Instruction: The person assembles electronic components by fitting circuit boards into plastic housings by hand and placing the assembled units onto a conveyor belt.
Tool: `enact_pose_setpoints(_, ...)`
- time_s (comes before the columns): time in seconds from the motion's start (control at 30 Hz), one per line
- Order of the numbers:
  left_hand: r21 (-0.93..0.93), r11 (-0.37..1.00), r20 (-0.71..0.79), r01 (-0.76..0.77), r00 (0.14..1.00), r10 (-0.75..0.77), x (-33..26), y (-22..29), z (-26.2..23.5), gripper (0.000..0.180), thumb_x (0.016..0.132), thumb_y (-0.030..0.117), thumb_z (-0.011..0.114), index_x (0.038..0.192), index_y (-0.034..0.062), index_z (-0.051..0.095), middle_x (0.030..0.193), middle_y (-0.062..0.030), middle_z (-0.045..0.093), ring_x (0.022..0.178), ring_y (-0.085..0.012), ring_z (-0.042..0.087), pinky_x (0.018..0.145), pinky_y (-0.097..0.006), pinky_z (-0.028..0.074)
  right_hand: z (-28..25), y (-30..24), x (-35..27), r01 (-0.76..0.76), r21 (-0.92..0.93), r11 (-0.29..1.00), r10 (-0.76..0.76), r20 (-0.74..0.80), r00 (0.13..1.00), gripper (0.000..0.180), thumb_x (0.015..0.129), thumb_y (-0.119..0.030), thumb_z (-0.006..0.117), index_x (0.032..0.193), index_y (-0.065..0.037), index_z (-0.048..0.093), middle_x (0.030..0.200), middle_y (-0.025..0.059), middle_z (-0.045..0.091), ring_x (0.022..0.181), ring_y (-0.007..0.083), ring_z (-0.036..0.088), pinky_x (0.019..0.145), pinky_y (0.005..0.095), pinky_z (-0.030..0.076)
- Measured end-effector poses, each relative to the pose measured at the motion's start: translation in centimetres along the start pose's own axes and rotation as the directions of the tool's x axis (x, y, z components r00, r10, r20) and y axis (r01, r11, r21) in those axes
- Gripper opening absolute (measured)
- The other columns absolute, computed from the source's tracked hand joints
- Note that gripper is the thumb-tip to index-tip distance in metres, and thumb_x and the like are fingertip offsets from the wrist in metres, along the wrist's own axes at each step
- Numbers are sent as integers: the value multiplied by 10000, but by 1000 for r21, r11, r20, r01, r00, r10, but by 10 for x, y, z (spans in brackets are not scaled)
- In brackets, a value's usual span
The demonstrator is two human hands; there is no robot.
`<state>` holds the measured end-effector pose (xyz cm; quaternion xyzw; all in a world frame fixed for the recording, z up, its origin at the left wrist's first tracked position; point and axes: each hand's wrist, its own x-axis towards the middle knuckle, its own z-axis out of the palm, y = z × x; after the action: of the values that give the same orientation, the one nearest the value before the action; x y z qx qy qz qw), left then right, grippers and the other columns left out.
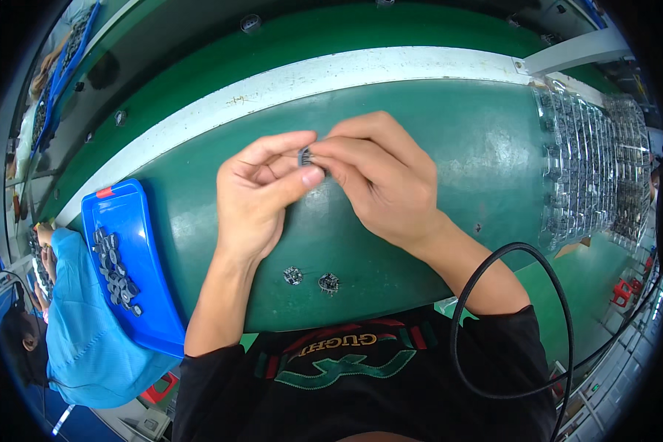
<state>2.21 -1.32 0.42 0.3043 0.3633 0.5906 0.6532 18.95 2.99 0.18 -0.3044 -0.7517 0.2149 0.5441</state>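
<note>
Above the middle of the green table, my left hand pinches a small grey plastic part between thumb and fingers. Dark slots or pins show on the part's side. My right hand comes in from the right, its thumb and fingertips pressed together against that part. Whether a separate small piece sits in the right fingertips is hidden. Nearer to me, two small round circuit boards, a left one and a right one, lie side by side on the table.
A blue tray at the left holds several grey plastic parts. Clear plastic blister trays are stacked at the right. A black cable loops by my right forearm. At the far left sits a person in a blue garment.
</note>
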Motion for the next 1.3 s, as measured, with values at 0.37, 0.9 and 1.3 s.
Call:
enact_pose_setpoints(0.37,815,573,-147,-84,927,345,127,65,-65,321,877,50,687,1177,-66,678,1005,-121,717,924,-157,669,880,-262,499,-34,25,12,51,-160,986,41,525,850,263,782,36,653,1016,-64,718,971,26,613,866,234,548,752,335,495)
enact_pose_setpoints(0.9,851,-459,424,-255,850,313,190,50,-12,382,964,277,570,1301,101,610,1266,-151,624,1187,-380,534,1021,-429,432,-35,17,6,74,-150,986,28,582,813,178,766,-135,704,889,-32,628,941,111,618,943,300,620,840,405,527)
enact_pose_setpoints(1.3,838,520,107,-164,985,139,131,28,-1,226,904,75,667,1110,-17,651,892,-44,619,707,-114,592,652,-236,485,-42,11,5,-14,-227,974,156,623,767,94,829,-75,585,804,12,612,902,157,568,860,319,625,707,431,543)
